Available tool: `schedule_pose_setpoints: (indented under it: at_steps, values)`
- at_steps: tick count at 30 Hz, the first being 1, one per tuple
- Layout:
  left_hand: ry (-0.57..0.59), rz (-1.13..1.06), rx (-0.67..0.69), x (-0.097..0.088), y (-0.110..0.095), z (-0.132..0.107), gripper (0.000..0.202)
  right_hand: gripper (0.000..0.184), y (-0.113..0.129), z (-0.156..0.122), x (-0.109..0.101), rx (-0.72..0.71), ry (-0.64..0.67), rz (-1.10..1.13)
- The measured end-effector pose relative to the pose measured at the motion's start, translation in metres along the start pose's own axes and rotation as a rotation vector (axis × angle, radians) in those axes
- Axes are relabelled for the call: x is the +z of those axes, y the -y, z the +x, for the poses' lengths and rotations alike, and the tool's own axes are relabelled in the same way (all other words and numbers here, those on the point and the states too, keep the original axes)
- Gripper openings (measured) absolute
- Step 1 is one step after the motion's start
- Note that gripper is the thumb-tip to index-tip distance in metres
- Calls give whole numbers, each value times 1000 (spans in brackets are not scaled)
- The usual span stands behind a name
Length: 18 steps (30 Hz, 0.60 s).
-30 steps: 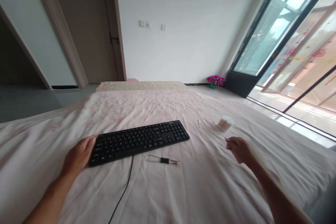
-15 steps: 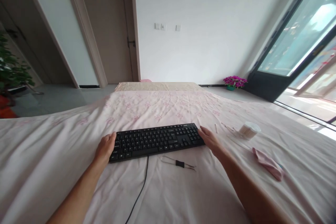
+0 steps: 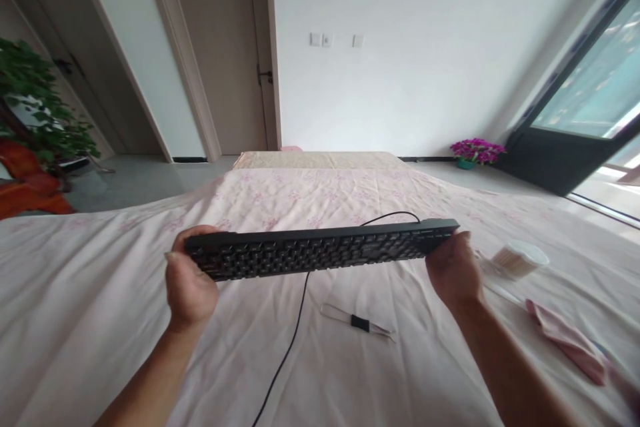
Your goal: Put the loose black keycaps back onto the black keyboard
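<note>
A black wired keyboard [image 3: 320, 250] is lifted off the bed, held level between both hands. My left hand [image 3: 189, 283] is wrapped round its left end. My right hand [image 3: 453, 268] grips its right end. The black cable [image 3: 290, 343] hangs from the keyboard's back and trails down over the pink flowered sheet [image 3: 100, 293] toward me. A small wire tool with a black band [image 3: 357, 321] lies on the sheet just below the keyboard.
An open round tub of cotton swabs [image 3: 517, 260] sits right of my right hand, with a folded pink cloth [image 3: 567, 340] nearer me. A green plant [image 3: 35, 100] stands at the left, a pot of purple flowers [image 3: 475, 150] by the glass door.
My right hand came from near the swab tub to the keyboard's right end. Both hands closed on the keyboard and lifted it off the sheet.
</note>
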<state>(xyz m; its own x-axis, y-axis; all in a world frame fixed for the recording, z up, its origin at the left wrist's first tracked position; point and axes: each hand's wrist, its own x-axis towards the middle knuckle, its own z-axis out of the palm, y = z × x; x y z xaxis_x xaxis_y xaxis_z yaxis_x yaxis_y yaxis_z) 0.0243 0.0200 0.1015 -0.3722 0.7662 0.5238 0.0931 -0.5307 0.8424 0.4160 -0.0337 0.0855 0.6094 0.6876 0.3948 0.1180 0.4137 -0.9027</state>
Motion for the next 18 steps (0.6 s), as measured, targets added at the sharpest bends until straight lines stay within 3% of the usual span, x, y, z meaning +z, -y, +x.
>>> schedule_pose_setpoints:
  at_steps: [3,6,12,15,18]
  values:
    - [-37,-28,53,-1,-13,-7,55,47,15,0,1,-47,-55,62]
    - [-32,-46,97,-5,-23,-16,50,52,26,-2,-1,-96,-55,-22]
    - [-73,43,161,-15,-26,-27,55,58,42,-6,0,-127,-86,-92]
    - [-66,15,212,-16,-24,-28,53,53,37,-5,-1,-113,-65,-33]
    - [-35,106,121,-9,-21,-25,54,42,16,0,-4,-74,-94,87]
